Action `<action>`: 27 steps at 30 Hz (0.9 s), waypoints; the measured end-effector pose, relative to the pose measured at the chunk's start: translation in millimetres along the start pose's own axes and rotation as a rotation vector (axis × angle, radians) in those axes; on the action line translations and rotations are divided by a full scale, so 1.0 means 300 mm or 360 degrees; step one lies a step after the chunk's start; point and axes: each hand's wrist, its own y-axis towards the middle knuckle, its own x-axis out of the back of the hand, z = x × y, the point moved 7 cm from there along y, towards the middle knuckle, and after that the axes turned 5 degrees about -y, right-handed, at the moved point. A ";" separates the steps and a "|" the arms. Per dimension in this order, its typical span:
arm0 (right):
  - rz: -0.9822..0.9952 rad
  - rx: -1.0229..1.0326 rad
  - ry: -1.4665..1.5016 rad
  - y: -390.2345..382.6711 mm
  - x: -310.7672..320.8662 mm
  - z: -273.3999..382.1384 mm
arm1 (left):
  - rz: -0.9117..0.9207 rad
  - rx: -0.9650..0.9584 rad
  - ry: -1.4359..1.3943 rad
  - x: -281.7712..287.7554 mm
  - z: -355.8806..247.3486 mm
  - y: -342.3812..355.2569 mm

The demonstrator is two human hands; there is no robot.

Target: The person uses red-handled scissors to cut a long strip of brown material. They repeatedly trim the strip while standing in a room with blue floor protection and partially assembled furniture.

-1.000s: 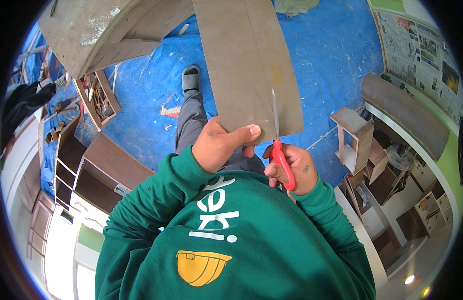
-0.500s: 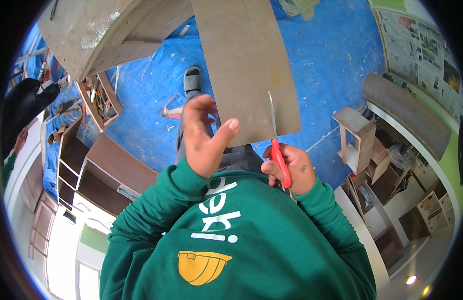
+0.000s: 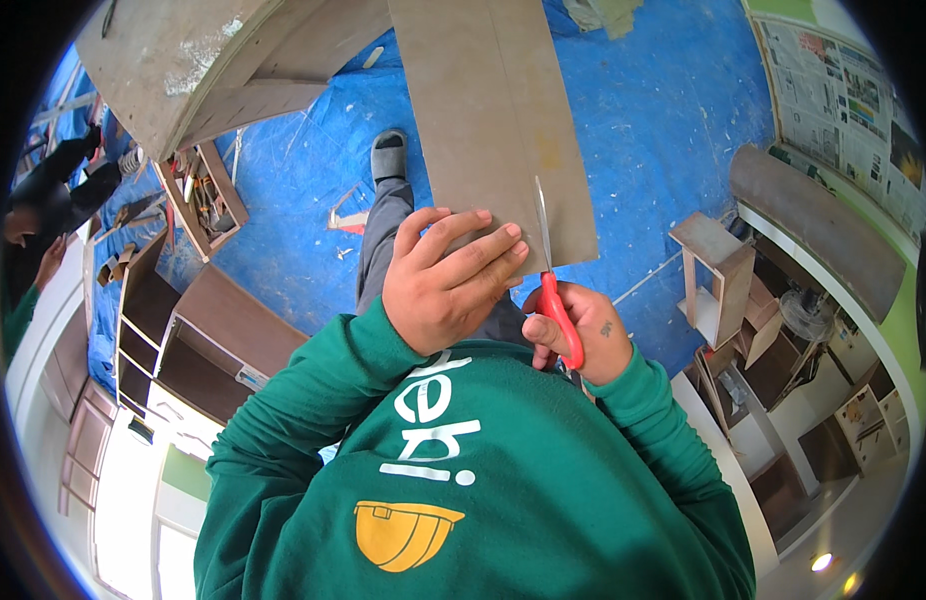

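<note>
A long brown flat sheet (image 3: 503, 110) stretches away from my body, its near end in front of my waist. My left hand (image 3: 448, 275) lies over the sheet's near left corner with fingers stretched out; its thumb is out of sight. In my right hand (image 3: 588, 335), closed round the red handles, is a pair of scissors (image 3: 560, 320). The blades point away from me and lie along the sheet's near right part. Whether one blade passes under the sheet I cannot tell.
Blue sheeting (image 3: 673, 110) covers the floor, and my foot in a grey slipper (image 3: 389, 157) stands on it. A wooden tool box (image 3: 208, 205) and a brown cabinet (image 3: 238, 340) are at left. At right are a small wooden frame (image 3: 718, 275) and a rolled brown sheet (image 3: 818, 225). Another person (image 3: 58, 215) is at far left.
My left hand has come down and right onto the near end of the sheet, its fingers now stretched out. The right hand with the scissors has barely moved.
</note>
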 end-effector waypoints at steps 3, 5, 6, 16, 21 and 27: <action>0.0039 -0.0005 0.0022 0.006 -0.005 0.005 | -0.0044 -0.0020 -0.0029 -0.001 0.009 -0.005; 0.0083 -0.0018 0.0020 0.010 -0.007 0.005 | -0.0067 -0.0015 -0.0061 -0.002 0.015 -0.011; 0.0105 -0.0027 0.0017 0.012 -0.007 0.004 | -0.0070 -0.0024 -0.0088 -0.001 0.015 -0.011; 0.0147 0.0015 0.0030 0.035 -0.032 0.034 | -0.0147 -0.0095 -0.0252 0.005 0.026 -0.023; 0.0135 0.0051 -0.0005 0.040 -0.036 0.032 | -0.0135 -0.0094 -0.0284 0.009 0.033 -0.028; 0.0063 0.0030 0.0006 0.038 -0.046 0.030 | -0.0136 -0.0089 -0.0302 0.011 0.042 -0.035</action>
